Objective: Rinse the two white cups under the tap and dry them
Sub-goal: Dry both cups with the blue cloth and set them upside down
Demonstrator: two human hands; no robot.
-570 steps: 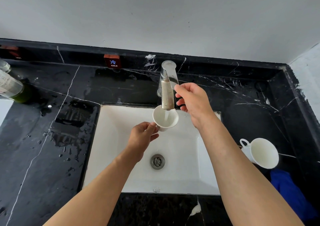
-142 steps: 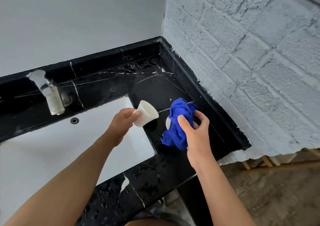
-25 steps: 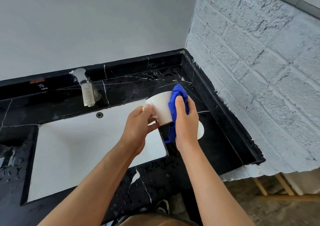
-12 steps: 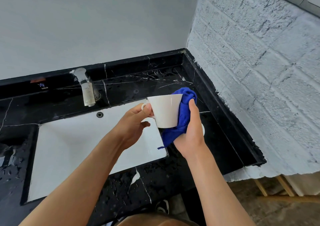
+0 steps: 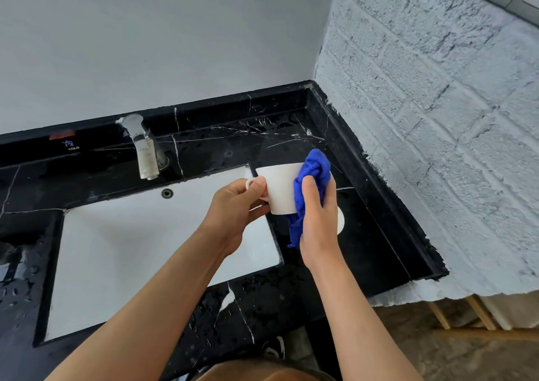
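My left hand (image 5: 233, 205) holds a white cup (image 5: 280, 188) by its handle, upright, above the right end of the sink. My right hand (image 5: 318, 220) presses a blue cloth (image 5: 313, 173) against the cup's right side, thumb on the front of the cloth. A sliver of the second white cup (image 5: 340, 220) shows on the black counter just behind my right hand; most of it is hidden. The metal tap (image 5: 144, 150) stands at the back of the sink with no water running.
The white sink (image 5: 145, 243) is set in a black marble counter (image 5: 364, 234) with water drops at the left and front. A white brick wall runs along the right. The counter's front edge drops to a brown floor at lower right.
The cloth has shifted from under and behind the cup to its right side, with my right hand risen and wrapped more around the front. The cup stays upright in my left hand.
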